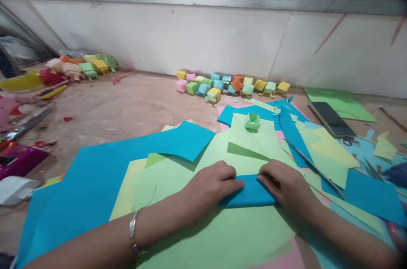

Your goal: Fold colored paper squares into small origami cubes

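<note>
A small folded blue paper (251,192) lies on a light green sheet (222,235) in front of me. My left hand (210,186) presses on its left end with curled fingers. On the right end rests my right hand (286,184), fingers bent and pinching the fold. A silver bracelet (135,228) circles my left wrist. Just beyond my hands sits a small green folded paper box (252,121) on pale green paper.
Large blue sheets (104,171) and yellow paper (333,154) overlap around me. A thin metal ruler (314,168) lies at right, a dark phone (332,119) behind it. Several coloured paper boxes (229,84) line the wall; more boxes (82,65) far left. A knife (27,124) lies left.
</note>
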Tool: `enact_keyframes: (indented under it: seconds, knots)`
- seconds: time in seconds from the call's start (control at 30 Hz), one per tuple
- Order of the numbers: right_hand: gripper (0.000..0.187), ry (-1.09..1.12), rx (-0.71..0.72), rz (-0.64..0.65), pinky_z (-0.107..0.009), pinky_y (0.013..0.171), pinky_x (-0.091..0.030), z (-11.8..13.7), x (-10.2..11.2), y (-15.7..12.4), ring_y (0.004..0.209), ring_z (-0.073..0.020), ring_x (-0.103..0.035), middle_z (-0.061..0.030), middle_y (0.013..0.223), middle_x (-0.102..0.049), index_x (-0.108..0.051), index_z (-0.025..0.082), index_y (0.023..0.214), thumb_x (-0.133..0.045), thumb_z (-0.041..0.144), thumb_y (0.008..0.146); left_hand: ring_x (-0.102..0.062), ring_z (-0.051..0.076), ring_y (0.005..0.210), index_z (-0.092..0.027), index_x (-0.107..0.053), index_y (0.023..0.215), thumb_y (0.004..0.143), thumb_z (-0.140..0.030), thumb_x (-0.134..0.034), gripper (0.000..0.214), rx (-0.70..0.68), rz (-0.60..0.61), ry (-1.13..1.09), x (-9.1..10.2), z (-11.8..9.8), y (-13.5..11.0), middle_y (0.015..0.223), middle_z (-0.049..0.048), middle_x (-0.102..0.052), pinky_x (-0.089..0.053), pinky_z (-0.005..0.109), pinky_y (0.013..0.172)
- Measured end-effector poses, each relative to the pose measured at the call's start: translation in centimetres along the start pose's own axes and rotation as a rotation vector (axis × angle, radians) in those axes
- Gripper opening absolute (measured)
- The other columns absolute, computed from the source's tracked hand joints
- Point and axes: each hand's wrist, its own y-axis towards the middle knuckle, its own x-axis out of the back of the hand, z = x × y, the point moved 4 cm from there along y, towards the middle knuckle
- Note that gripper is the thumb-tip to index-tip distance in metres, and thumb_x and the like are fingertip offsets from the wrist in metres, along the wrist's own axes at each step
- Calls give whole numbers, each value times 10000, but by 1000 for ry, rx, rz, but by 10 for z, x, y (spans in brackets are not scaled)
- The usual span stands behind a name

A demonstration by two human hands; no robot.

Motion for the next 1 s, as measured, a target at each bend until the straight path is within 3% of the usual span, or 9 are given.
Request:
enact_keyframes:
  seconds: [0.1,0.2,0.27,0.37,0.53,0.67,0.8,1.0]
  knots:
    - [167,-17,8,1,-261,584,-421,0,-1,0,656,-165,-566,-21,713,-589,-555,189,785,-499,175,942,-566,191,853,-228,-642,1095,956,-131,-475,238,-40,180,5,-2,-3,6,982,59,-623,-450,291,726]
    - [175,-36,8,-2,-262,580,-417,0,-1,-1,654,-168,-565,-24,712,-592,-554,192,775,-497,170,939,-589,193,814,-218,-642,1012,898,-92,-530,203,48,323,28,-1,-6,19,934,42,-623,-445,286,668]
    - [180,-50,2,-5,-261,573,-413,0,-2,-1,655,-171,-565,-27,712,-594,-553,193,768,-495,165,936,-602,196,773,-202,-635,913,936,-180,-527,113,143,392,68,-1,-8,30,866,37,-624,-434,287,630]
    - [194,-64,-9,-7,-261,569,-409,0,-2,-1,653,-173,-562,-31,709,-589,-554,193,760,-484,166,938,-628,223,731,-176,-616,910,981,-300,-487,192,302,406,120,-5,-12,43,833,57,-652,-433,308,600]
    - [199,-67,-10,-4,-261,566,-402,1,-2,-1,649,-174,-552,-28,700,-573,-554,195,762,-475,172,943,-655,282,781,-144,-599,931,992,-226,-434,194,432,409,166,-11,-16,48,875,111,-671,-430,328,567]
    - [207,-66,-6,0,-261,569,-406,2,-1,-1,652,-175,-549,-30,700,-571,-551,192,758,-471,172,947,-652,276,835,-159,-590,954,973,-336,-523,191,438,424,156,-9,-16,44,921,96,-676,-438,322,597]
    - [204,-71,-5,4,-265,569,-408,1,-2,-1,654,-178,-551,-33,702,-576,-557,189,760,-480,178,949,-638,277,867,-159,-576,965,861,-493,-660,360,428,487,145,-3,-18,42,950,92,-665,-424,313,602]
    - [216,-70,-6,10,-268,561,-402,0,-2,-2,644,-179,-547,-34,699,-571,-562,185,764,-469,190,960,-602,252,873,-157,-545,1002,847,-489,-678,390,383,550,87,3,-21,40,1002,83,-627,-404,315,627]
